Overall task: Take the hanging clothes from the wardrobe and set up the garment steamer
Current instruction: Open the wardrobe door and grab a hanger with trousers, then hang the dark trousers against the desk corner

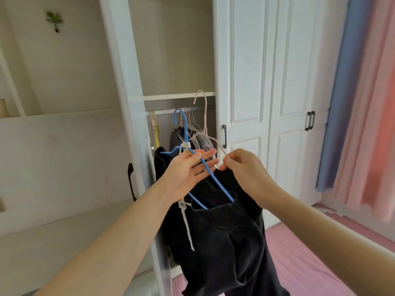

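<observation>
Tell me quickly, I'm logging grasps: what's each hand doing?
Left hand: open, blue wire hanger across straight fingers.
Right hand: pinches pale wire hanger.

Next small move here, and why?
Probably close the left hand around the blue hanger: it only lies across straight fingers, with black clothes weighing on it, while the right hand pinches the pale hanger.

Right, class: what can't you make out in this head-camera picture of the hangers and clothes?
Head view:
black trousers: legs cut off by the bottom edge.
grey clothes on the rail: mostly hidden behind the left hand and blue hanger; print too small.
pale hanger: lower bar hidden behind the right hand and black trousers.
</observation>
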The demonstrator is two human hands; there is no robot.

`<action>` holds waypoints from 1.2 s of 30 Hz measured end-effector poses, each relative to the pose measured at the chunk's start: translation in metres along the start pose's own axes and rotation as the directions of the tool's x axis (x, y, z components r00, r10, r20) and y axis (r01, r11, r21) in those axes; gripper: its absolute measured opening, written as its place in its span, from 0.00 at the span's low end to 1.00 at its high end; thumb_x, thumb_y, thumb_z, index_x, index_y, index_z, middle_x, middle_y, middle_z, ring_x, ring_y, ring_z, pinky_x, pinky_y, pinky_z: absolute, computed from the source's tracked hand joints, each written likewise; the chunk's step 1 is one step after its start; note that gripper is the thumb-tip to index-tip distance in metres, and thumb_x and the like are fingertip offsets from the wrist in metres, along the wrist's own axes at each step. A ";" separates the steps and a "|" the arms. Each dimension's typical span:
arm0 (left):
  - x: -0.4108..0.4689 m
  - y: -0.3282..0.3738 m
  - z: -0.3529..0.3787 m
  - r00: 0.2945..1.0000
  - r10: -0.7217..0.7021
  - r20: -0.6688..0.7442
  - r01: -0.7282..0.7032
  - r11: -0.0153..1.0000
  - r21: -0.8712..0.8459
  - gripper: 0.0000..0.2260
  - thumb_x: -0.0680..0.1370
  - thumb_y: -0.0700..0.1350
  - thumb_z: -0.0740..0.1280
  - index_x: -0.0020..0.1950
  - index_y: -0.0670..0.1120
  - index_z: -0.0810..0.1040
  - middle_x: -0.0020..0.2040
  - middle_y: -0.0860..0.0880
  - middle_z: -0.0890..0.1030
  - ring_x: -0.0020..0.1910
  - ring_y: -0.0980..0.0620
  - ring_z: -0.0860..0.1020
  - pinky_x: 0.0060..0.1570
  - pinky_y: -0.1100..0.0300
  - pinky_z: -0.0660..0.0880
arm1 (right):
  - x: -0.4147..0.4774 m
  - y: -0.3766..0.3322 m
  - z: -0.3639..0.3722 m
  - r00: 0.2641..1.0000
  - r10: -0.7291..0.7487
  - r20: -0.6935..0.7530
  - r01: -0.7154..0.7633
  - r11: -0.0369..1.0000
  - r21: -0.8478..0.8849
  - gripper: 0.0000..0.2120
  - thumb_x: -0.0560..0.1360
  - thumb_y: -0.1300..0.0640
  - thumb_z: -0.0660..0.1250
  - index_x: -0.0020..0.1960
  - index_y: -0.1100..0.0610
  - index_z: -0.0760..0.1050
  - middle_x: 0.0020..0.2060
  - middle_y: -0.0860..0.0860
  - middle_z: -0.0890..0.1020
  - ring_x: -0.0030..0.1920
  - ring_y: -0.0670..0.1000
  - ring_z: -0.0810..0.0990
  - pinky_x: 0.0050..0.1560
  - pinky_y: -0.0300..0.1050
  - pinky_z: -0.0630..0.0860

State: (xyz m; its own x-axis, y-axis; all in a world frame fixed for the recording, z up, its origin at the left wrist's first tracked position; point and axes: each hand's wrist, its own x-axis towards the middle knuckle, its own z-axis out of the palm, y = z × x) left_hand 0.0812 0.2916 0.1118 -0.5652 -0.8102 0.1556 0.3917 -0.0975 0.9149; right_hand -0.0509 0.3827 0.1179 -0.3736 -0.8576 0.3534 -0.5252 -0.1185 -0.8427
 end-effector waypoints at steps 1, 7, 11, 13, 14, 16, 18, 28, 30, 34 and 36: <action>-0.010 0.001 0.002 1.000 -0.004 0.015 0.004 1.000 -0.006 0.07 0.83 0.40 0.56 0.53 0.42 0.73 0.56 0.44 0.83 0.52 0.45 0.83 0.47 0.51 0.81 | -0.010 -0.004 -0.001 1.000 -0.005 -0.006 0.005 1.000 -0.006 0.08 0.80 0.58 0.58 0.48 0.56 0.76 0.46 0.50 0.81 0.46 0.45 0.77 0.39 0.33 0.66; -0.062 0.006 0.017 0.998 -0.022 0.053 0.025 0.998 -0.063 0.06 0.83 0.38 0.56 0.55 0.41 0.72 0.56 0.42 0.83 0.52 0.42 0.82 0.49 0.49 0.81 | -0.067 -0.022 -0.007 0.998 0.001 -0.063 -0.002 1.000 -0.018 0.08 0.80 0.58 0.59 0.48 0.56 0.77 0.45 0.51 0.82 0.46 0.52 0.80 0.41 0.37 0.74; -0.095 0.005 0.029 0.997 -0.028 0.070 0.033 0.997 -0.063 0.05 0.83 0.38 0.56 0.53 0.41 0.71 0.56 0.41 0.82 0.52 0.42 0.82 0.49 0.50 0.81 | -0.102 -0.027 -0.016 0.996 0.023 -0.085 -0.026 0.999 -0.029 0.07 0.80 0.57 0.60 0.49 0.55 0.77 0.44 0.51 0.82 0.46 0.51 0.80 0.46 0.41 0.76; -0.111 0.004 0.037 0.998 -0.036 0.060 0.039 0.997 -0.060 0.05 0.83 0.38 0.56 0.55 0.41 0.71 0.55 0.41 0.83 0.51 0.43 0.83 0.48 0.50 0.81 | -0.118 -0.030 -0.023 0.996 0.035 -0.086 -0.036 0.999 -0.017 0.07 0.80 0.57 0.60 0.49 0.54 0.77 0.43 0.49 0.82 0.47 0.50 0.80 0.48 0.43 0.77; -0.119 0.004 0.041 0.998 -0.035 0.053 0.038 0.997 -0.060 0.05 0.83 0.38 0.56 0.55 0.40 0.71 0.54 0.41 0.83 0.50 0.43 0.83 0.47 0.50 0.81 | -0.125 -0.031 -0.027 0.996 0.037 -0.084 -0.039 0.999 -0.017 0.07 0.80 0.57 0.60 0.48 0.54 0.77 0.43 0.49 0.83 0.47 0.50 0.80 0.49 0.43 0.76; -0.134 0.004 0.050 0.999 -0.015 0.047 0.018 0.998 -0.060 0.05 0.83 0.38 0.57 0.56 0.39 0.70 0.54 0.40 0.83 0.50 0.42 0.83 0.46 0.50 0.81 | -0.137 -0.033 -0.036 0.997 0.032 -0.076 -0.033 0.999 -0.015 0.08 0.79 0.57 0.60 0.46 0.54 0.78 0.43 0.50 0.83 0.48 0.51 0.80 0.52 0.48 0.77; -0.147 0.004 0.060 0.999 0.011 0.047 -0.008 0.998 -0.061 0.05 0.82 0.37 0.57 0.55 0.38 0.70 0.54 0.39 0.83 0.50 0.42 0.83 0.46 0.51 0.81 | -0.148 -0.036 -0.046 0.997 0.026 -0.067 -0.026 1.000 -0.004 0.09 0.79 0.56 0.61 0.44 0.54 0.78 0.43 0.50 0.83 0.48 0.52 0.81 0.55 0.54 0.77; -0.207 -0.004 0.119 0.997 0.066 -0.044 -0.068 0.997 -0.036 0.05 0.82 0.38 0.57 0.53 0.40 0.72 0.54 0.41 0.83 0.50 0.43 0.83 0.46 0.51 0.81 | -0.201 -0.039 -0.099 0.999 -0.034 0.025 0.033 0.999 0.041 0.08 0.79 0.59 0.61 0.46 0.55 0.78 0.42 0.51 0.84 0.49 0.53 0.82 0.57 0.57 0.77; -0.219 -0.008 0.127 0.994 0.067 -0.082 -0.072 0.996 -0.057 0.04 0.82 0.38 0.58 0.52 0.40 0.71 0.54 0.40 0.83 0.50 0.43 0.83 0.46 0.51 0.81 | -0.214 -0.038 -0.109 0.997 -0.052 0.056 0.050 0.998 0.043 0.07 0.79 0.60 0.61 0.46 0.55 0.78 0.43 0.51 0.84 0.49 0.53 0.82 0.58 0.57 0.77; -0.246 -0.016 0.136 0.982 0.100 -0.162 -0.110 0.992 -0.055 0.04 0.81 0.38 0.59 0.53 0.40 0.72 0.55 0.40 0.82 0.51 0.42 0.83 0.49 0.50 0.81 | -0.236 -0.038 -0.123 0.988 -0.097 0.118 0.093 0.995 0.043 0.08 0.79 0.59 0.60 0.46 0.55 0.77 0.42 0.50 0.84 0.49 0.51 0.81 0.59 0.56 0.76; -0.260 -0.019 0.138 0.970 0.121 -0.209 -0.131 0.991 -0.034 0.03 0.81 0.38 0.59 0.52 0.40 0.72 0.56 0.41 0.82 0.52 0.43 0.83 0.50 0.49 0.80 | -0.247 -0.039 -0.127 0.979 -0.128 0.161 0.122 0.991 0.051 0.08 0.79 0.59 0.60 0.46 0.55 0.77 0.42 0.50 0.84 0.49 0.52 0.81 0.58 0.56 0.76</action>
State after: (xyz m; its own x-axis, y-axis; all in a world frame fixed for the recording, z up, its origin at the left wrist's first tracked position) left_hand 0.1207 0.5838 0.1049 -0.3494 -0.9188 0.1836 0.4866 -0.0105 0.8735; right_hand -0.0354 0.6627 0.1146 -0.1748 -0.9047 0.3886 -0.5268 -0.2475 -0.8131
